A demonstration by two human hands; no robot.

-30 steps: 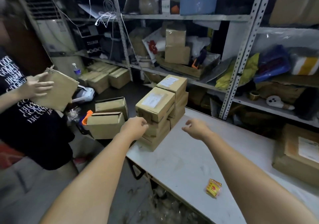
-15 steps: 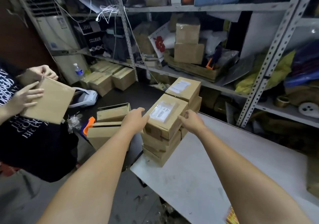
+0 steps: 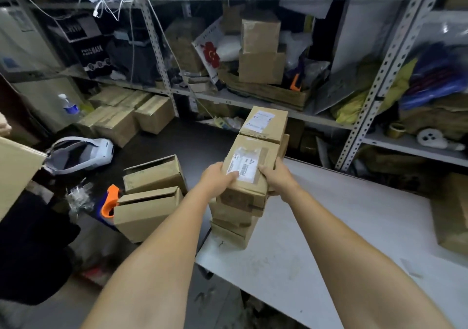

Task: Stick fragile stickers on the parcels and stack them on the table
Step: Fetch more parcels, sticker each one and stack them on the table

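The gripped parcel (image 3: 247,194) has label print too blurred to read, the stack (image 3: 234,224) beneath the grip is partly hidden, and a carton (image 3: 15,174) far left is cut off

Both hands (image 3: 249,178) around top parcel (image 3: 249,169)

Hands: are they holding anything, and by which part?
Yes, the top parcel of the near stack: left hand grips its left edge, thumb on the label; right hand grips its right edge.
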